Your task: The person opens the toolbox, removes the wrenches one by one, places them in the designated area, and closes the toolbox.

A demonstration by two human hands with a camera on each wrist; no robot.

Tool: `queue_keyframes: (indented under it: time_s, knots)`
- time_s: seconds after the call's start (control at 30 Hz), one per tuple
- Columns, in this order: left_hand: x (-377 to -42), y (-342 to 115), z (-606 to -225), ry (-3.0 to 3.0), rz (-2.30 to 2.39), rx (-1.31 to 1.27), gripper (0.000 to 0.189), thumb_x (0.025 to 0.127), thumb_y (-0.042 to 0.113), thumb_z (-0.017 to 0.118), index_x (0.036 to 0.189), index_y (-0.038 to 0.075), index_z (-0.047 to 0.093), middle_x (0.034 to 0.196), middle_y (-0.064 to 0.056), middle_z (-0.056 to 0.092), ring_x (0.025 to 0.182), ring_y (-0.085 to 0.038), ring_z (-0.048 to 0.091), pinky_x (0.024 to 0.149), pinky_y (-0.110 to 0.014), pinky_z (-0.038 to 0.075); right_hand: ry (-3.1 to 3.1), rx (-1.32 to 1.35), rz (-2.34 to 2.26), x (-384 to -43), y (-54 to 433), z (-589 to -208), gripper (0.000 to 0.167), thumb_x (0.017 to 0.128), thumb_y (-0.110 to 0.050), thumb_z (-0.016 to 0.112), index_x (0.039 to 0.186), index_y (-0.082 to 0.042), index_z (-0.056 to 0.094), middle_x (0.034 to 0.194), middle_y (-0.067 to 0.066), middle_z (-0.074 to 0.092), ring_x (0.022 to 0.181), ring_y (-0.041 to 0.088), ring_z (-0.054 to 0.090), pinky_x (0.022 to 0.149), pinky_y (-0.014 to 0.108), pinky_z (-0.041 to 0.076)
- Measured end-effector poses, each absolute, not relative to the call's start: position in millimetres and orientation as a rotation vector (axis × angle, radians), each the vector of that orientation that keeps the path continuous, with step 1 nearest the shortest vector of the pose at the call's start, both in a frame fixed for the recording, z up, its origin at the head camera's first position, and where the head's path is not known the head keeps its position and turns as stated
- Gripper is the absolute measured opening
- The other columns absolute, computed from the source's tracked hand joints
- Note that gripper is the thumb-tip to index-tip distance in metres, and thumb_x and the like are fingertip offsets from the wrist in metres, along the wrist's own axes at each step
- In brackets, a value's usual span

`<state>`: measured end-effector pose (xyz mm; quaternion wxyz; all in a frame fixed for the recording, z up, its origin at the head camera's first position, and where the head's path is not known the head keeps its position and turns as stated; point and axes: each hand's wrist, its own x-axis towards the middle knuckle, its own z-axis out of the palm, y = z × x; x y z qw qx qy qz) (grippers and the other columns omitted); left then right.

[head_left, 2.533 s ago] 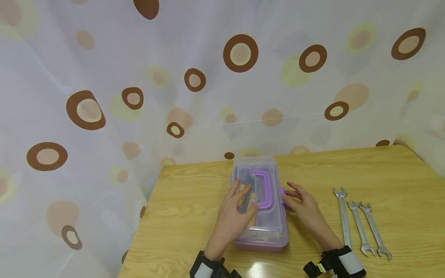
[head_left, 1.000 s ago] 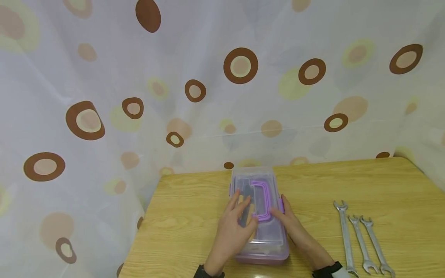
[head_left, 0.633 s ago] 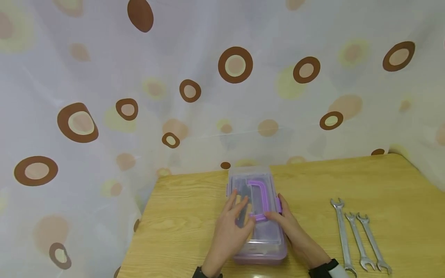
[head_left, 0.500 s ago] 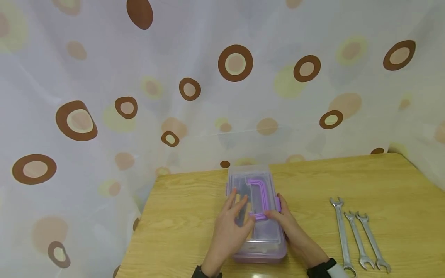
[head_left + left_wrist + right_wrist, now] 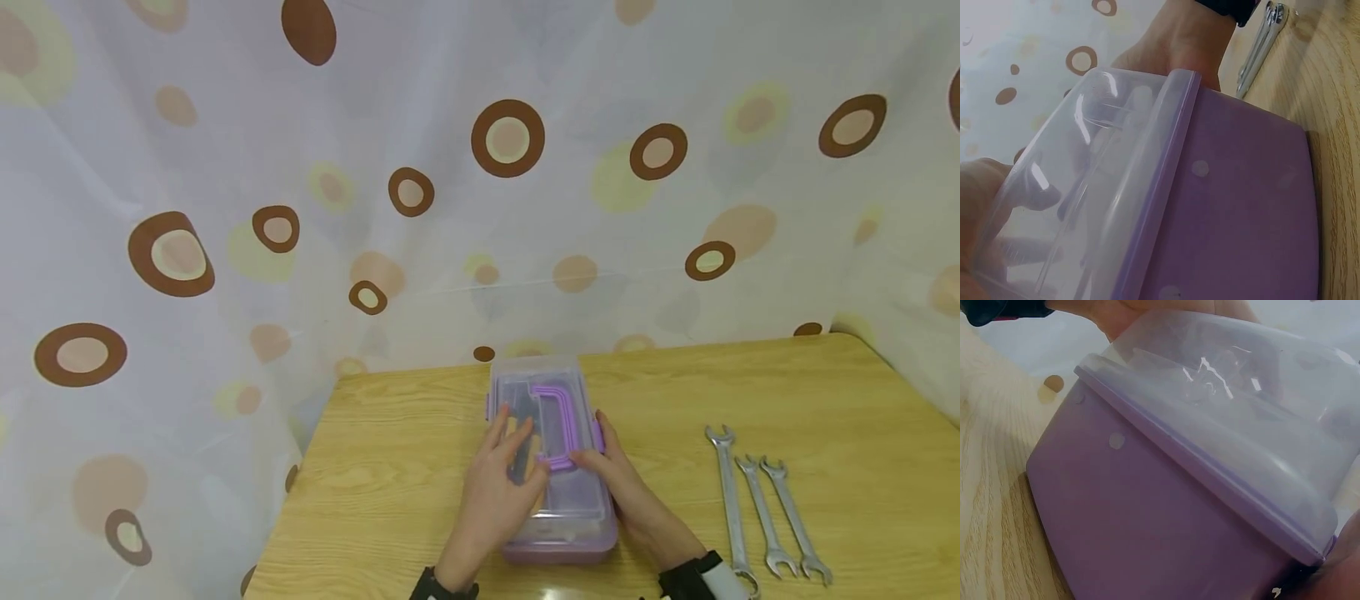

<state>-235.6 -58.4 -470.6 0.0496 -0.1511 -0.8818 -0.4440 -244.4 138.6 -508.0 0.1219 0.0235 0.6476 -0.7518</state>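
A plastic storage box [image 5: 573,533] with a see-through lid and a purple base stands on the table, its lid down. A purple folding handle [image 5: 570,417] lies flat on the lid. Spread fingers of my left hand [image 5: 495,492] rest on the lid's left half, over long tan and dark things showing through it. My right hand [image 5: 633,496] grips the right edge, thumb on the lid by the handle's near corner and fingers along the side at the purple latch [image 5: 597,436]. The right wrist view shows the box's purple end wall [image 5: 1166,506] close up.
Three metal wrenches [image 5: 729,500] lie side by side on the wooden table [image 5: 390,467], right of the box. Behind the table hangs a pale curtain [image 5: 465,67] with brown ringed spots. Another purple latch [image 5: 488,407] sits on the box's left side.
The right hand has gone from fingering the jutting latch to lying along the box's side, thumb on the lid; the latch now lies against the box. The left hand stays on the lid.
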Motion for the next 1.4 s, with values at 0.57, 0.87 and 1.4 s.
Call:
queue_keyframes:
  time_s: [0.57, 0.87, 1.4]
  knots:
    - [-237.4, -57.6, -475.0, -2.683, -1.296, -0.508, 0.059, 0.101, 0.033, 0.060, 0.153, 0.008, 0.053, 0.172, -0.018, 0.023, 0.152, -0.044, 0.034, 0.113, -0.064, 0.041, 1.891, -0.031, -2.159, -243.4, 144.3, -509.5, 0.095, 0.098, -0.026, 0.054, 0.168, -0.028, -0.011, 0.174, 0.020, -0.003, 0.151, 0.043, 0.020, 0.119, 0.062, 0.025]
    - [-238.2, -60.1, -474.1, -2.787, -1.304, -0.272, 0.091, 0.095, 0.055, 0.064, 0.168, 0.019, 0.025, 0.175, -0.017, 0.007, 0.154, -0.050, 0.025, 0.115, -0.076, 0.026, 1.893, -0.047, -2.146, -245.8, 142.3, -508.3, 0.095, 0.099, -0.028, 0.053, 0.168, -0.029, -0.011, 0.175, 0.016, -0.008, 0.156, 0.042, 0.012, 0.123, 0.066, 0.015]
    - [-238.9, -59.3, -471.4, -2.819, -1.352, -0.206, 0.087, 0.096, 0.054, 0.064, 0.167, 0.021, 0.028, 0.171, -0.018, 0.025, 0.155, -0.044, 0.028, 0.116, -0.075, 0.027, 1.919, -0.047, -2.135, -246.6, 140.4, -507.3, 0.094, 0.099, -0.027, 0.051, 0.168, -0.029, -0.012, 0.175, 0.019, -0.004, 0.152, 0.042, 0.018, 0.122, 0.062, 0.020]
